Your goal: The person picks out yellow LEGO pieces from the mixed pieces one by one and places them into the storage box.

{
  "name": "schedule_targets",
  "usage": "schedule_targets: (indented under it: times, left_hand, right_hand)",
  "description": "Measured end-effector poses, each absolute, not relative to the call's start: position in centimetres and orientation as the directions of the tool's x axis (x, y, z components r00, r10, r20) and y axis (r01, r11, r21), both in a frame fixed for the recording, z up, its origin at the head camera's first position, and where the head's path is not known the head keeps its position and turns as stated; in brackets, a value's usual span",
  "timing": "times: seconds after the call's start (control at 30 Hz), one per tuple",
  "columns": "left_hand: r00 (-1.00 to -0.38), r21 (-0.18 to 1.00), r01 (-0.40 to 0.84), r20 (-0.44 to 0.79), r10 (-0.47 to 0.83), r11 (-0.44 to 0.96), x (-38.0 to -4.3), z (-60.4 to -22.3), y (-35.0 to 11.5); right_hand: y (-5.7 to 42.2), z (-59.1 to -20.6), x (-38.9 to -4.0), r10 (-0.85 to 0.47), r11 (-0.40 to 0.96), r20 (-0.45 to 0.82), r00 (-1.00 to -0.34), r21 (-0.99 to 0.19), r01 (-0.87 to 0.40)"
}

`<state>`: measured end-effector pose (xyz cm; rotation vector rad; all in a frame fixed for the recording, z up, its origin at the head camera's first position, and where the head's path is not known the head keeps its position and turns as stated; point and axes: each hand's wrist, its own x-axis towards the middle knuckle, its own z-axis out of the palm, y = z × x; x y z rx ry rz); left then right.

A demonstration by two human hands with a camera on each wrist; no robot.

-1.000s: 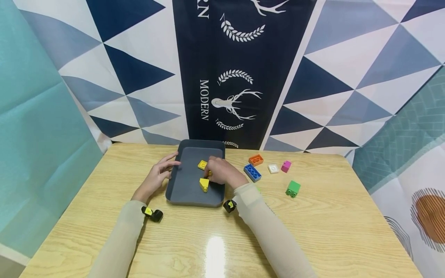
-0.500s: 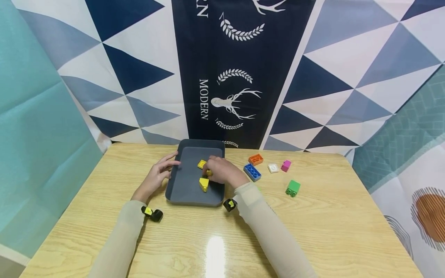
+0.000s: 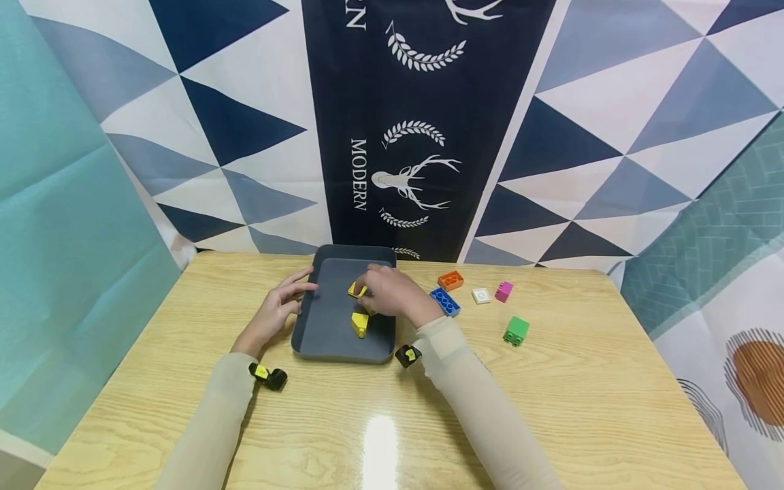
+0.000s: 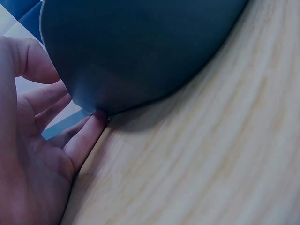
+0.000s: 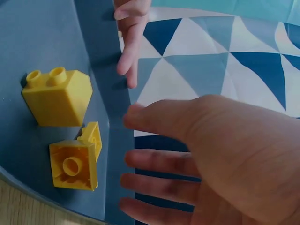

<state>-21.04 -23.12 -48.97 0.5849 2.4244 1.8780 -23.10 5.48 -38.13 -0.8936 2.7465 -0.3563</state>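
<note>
A dark grey tray (image 3: 331,340) lies on the table, holding three yellow toy bricks. The sloped yellow brick (image 5: 58,98) has studs on top. A square yellow brick (image 5: 72,166) shows its hollow underside, and a smaller-looking yellow brick (image 5: 93,136) is partly hidden behind it. My right hand (image 3: 388,292) hovers over the tray near these bricks. In the right wrist view its thumb and fingers are extended, with nothing between them. My left hand (image 3: 282,309) touches the tray's left rim with extended fingers; the left wrist view shows its fingertips against the tray's outer wall.
To the right of the tray lie an orange brick (image 3: 450,280), a blue brick (image 3: 445,301), a white brick (image 3: 481,295), a magenta brick (image 3: 504,291) and a green brick (image 3: 516,331). A patterned cloth (image 3: 257,136) hangs behind the wooden table (image 3: 331,429).
My right hand has risen a little and shifted slightly toward the back of the tray. The left hand and the tray stay in place.
</note>
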Motion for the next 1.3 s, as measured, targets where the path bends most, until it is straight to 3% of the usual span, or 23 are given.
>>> schedule_targets:
  times: [0.67, 1.3]
  left_hand:
    - [-0.931, 0.938, 0.279, 0.211, 0.299, 0.207, -21.1, -49.1, -23.1]
    - [-0.933, 0.937, 0.283, 0.218, 0.287, 0.207, -21.1, -49.2, -23.1]
  right_hand:
    - [6.4, -38.6, -22.2, -0.53, 0.789, 0.044, -0.847, -0.342, -0.511]
    - [10.8, -39.5, -21.9, -0.497, 0.801, 0.124, -0.859, -0.316, -0.509]
